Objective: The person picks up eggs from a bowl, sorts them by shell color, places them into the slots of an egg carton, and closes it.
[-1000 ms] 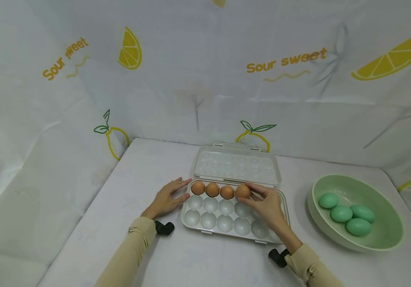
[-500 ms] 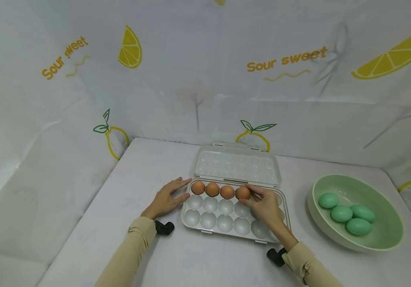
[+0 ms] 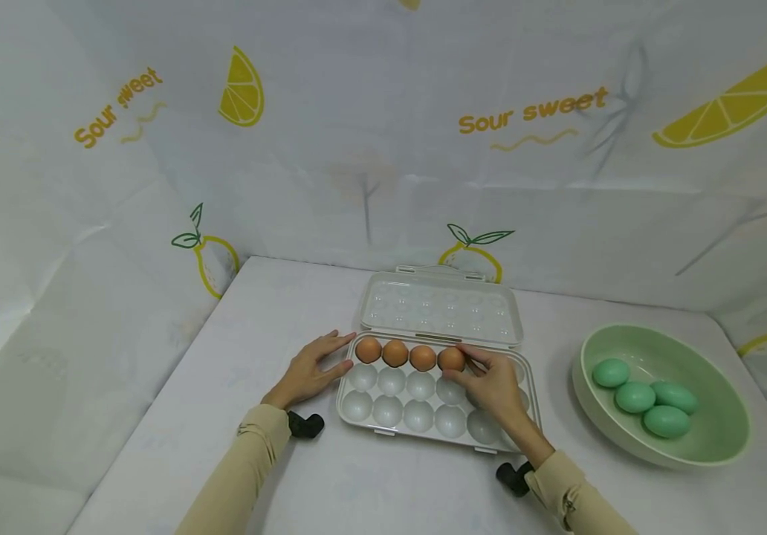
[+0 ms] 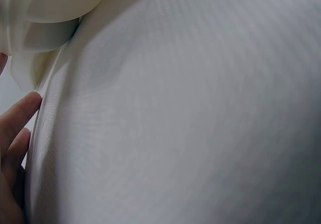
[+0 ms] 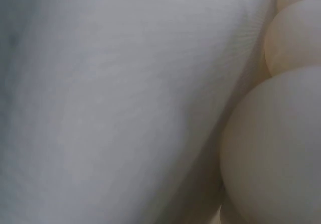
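White backdrop cloth (image 3: 276, 178), lemon-printed, reads "Sour sweet" twice, at ten and one o'clock from the egg tray (image 3: 418, 416). Only the head view shows this lettering and the green bowl (image 3: 711, 444) at three o'clock; both wrist views add the rounded cup undersides (image 5: 281, 143). Reaching from four o'clock, the right hand (image 3: 499, 383) pinches a brown egg (image 3: 450, 360) in the back row's fourth cup. The left hand (image 3: 310, 369), from eight o'clock, grips nothing, fingers extended at the tray's nine-o'clock edge.

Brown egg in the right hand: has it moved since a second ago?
Yes: the brown egg pinched by the right hand sits slightly lower in the head view, judged against the egg tray.
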{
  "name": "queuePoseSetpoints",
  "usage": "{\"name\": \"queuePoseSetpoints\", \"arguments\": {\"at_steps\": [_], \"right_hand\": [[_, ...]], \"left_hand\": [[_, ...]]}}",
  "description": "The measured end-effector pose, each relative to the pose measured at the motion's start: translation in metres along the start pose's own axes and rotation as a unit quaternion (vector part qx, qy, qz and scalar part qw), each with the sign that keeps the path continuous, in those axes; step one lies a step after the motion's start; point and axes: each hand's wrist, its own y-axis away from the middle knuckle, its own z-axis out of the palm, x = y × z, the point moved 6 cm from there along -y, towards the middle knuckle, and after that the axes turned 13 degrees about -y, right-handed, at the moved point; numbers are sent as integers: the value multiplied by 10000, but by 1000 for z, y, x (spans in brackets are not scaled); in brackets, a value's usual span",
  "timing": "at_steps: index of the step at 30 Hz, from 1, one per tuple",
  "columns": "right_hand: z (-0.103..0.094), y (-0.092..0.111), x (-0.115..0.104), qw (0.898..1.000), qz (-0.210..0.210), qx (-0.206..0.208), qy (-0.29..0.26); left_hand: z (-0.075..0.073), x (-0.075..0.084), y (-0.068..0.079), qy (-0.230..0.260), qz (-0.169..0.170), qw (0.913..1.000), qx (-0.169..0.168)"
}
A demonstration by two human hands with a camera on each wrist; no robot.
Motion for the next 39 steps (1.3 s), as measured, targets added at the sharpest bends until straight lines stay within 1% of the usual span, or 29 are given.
{"name": "queuePoseSetpoints", "arguments": {"at_steps": [5, 8, 10, 12, 15, 17, 20, 23, 25, 28, 31, 35, 39], "right_hand": [[-4, -1, 3, 9991, 384, 52, -149], [-8, 0, 1, 9984, 542, 94, -114], [-12, 0, -3, 9986, 512, 110, -24], [-17, -1, -9, 9991, 397, 143, -52], [-26, -2, -17, 9993, 218, 198, -210], [-34, -3, -22, 9987, 133, 244, -424], [-46, -3, -27, 9975, 36, 383, -599], [-58, -2, -30, 9966, 7, 538, -628], [-66, 0, -31, 9960, 29, 573, -681], [-80, 4, -35, 9955, 17, 612, -728], [-94, 8, -39, 9937, -10, 641, -916], [-116, 12, -42, 9882, -113, 813, -1290], [-136, 17, -41, 9853, -184, 923, -1422]], "left_hand": [[2, -1, -1, -2, -5, 10000, -16], [2, -1, -1, 8, 19, 10000, -6], [2, -1, -1, -2, 40, 10000, 30], [1, -1, -1, -17, 63, 10000, 69], [1, -2, -1, -46, 89, 9999, 97], [2, -2, -2, -56, 99, 9999, 97], [2, -2, -2, -41, 98, 9999, 93], [2, -3, -2, -16, 76, 9999, 87], [3, -3, -2, -9, 70, 9999, 78], [3, -3, -2, -3, 77, 9999, 74], [3, -3, -2, 5, 75, 10000, 60], [2, -3, -2, 22, 39, 10000, 31], [2, -3, -2, 36, -11, 10000, -10]]}}
